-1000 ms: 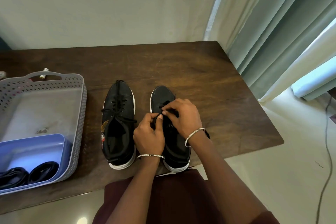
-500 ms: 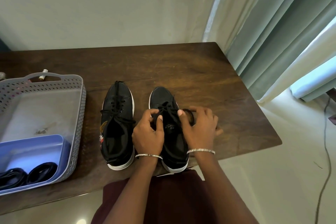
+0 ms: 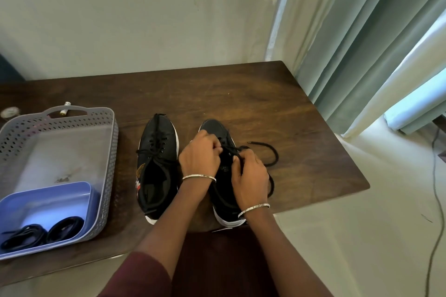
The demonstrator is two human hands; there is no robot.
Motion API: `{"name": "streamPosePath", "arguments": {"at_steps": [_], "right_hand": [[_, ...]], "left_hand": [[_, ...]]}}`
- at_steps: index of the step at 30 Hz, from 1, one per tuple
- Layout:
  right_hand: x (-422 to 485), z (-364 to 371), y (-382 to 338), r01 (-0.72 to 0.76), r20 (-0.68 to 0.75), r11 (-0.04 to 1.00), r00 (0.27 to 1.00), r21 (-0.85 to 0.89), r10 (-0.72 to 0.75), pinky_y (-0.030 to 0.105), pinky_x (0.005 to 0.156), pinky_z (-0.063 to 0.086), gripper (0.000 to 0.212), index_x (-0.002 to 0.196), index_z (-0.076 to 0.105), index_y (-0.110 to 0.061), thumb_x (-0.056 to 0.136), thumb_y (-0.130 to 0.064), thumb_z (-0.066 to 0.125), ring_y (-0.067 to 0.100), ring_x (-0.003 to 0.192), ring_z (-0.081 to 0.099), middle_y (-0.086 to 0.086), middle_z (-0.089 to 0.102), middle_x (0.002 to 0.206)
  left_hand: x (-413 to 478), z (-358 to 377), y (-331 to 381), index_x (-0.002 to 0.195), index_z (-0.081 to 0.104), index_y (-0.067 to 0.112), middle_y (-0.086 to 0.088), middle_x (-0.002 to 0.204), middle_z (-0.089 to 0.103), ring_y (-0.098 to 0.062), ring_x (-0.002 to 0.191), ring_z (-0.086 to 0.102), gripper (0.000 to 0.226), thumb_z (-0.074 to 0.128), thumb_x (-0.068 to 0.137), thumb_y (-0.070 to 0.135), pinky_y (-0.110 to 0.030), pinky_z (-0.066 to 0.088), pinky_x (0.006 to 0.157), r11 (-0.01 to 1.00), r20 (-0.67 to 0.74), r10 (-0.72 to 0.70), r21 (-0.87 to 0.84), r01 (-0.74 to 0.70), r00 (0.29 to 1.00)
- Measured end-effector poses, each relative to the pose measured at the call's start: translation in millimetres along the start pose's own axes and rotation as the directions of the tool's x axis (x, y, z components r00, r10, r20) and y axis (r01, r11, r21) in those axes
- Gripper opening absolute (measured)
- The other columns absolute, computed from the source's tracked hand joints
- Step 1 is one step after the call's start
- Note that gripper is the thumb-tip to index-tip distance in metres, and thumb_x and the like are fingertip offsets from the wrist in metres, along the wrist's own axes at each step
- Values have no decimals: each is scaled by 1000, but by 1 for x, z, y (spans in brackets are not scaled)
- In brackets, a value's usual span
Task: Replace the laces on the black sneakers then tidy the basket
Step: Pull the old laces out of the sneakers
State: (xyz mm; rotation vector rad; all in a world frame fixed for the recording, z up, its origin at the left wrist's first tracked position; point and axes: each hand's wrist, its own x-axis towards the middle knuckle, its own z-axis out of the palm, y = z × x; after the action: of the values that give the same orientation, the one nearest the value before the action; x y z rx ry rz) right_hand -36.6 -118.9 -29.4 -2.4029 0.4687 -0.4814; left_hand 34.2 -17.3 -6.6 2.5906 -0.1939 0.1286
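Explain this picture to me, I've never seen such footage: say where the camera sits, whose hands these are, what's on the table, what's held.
No machine here: one camera worn on a person's head looks down at their own hands. On the brown table, the left hand and right hand both pinch the black lace of the right sneaker; its loose end curls onto the table. The left sneaker stands laced beside it. At the left, a grey basket holds a blue tray with coiled dark laces.
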Motion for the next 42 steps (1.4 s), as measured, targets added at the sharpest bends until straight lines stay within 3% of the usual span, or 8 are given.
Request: {"name": "streamPosePath", "arguments": {"at_steps": [7,16,21,25,30,35,38,42], "right_hand": [[3,4,3,-89,-14,993,996,79,90,14,52,27,9,93,55,-11,99,-17,54,16,67,47,-3,53,75],[2,8,5,-79,-34,992,996,94,82,26,59,30,10,94,56,-9,99,-18,54,18,68,50,-1,54,75],[1,8,6,-86,-19,992,996,95,89,27,60,29,11,96,55,-9,100,-20,52,17,68,49,0,55,77],[1,7,5,-76,-36,990,996,119,81,27,60,29,10,94,55,-9,100,-17,54,17,67,48,-1,52,74],[0,7,6,-71,-29,989,997,131,75,19,54,25,11,90,49,-17,99,-17,54,15,64,48,-5,51,71],[1,7,6,-87,-17,988,996,128,90,26,60,30,9,93,54,-12,99,-18,53,17,65,49,-2,52,72],[0,6,5,-82,-15,988,996,134,85,27,61,28,9,93,54,-10,99,-17,54,17,66,47,-3,51,73],[1,6,5,-85,-3,989,996,120,86,26,61,28,10,96,55,-9,100,-18,53,16,68,47,-2,53,76]], "left_hand": [[9,-1,-11,81,61,14,-3,72,62,-17,62,58,15,61,95,8,-23,48,49,96,530,-497,-753,651,687],[17,-10,-16,97,65,33,7,109,56,-20,102,57,14,69,84,33,-36,48,87,969,68,25,-247,-7,997],[21,-12,-3,94,69,34,12,119,53,-18,121,42,14,63,90,46,-39,34,95,922,203,245,254,-293,948],[25,-10,-7,77,67,29,6,96,65,-17,97,59,13,67,90,28,-39,46,90,963,222,31,-269,30,975],[17,-24,-13,81,59,18,5,83,64,-8,73,58,25,49,104,21,-29,47,68,185,563,-352,-742,645,748],[19,-16,-17,93,58,20,3,86,66,-20,81,63,4,56,97,19,-31,49,68,561,284,-388,-682,469,877],[18,-14,-22,109,59,26,3,111,60,-20,105,57,20,63,91,33,-39,48,89,975,4,33,-222,-32,999],[19,-19,-6,104,67,34,8,121,56,-21,123,44,20,55,93,48,-42,36,95,915,202,248,274,-298,947]]}}
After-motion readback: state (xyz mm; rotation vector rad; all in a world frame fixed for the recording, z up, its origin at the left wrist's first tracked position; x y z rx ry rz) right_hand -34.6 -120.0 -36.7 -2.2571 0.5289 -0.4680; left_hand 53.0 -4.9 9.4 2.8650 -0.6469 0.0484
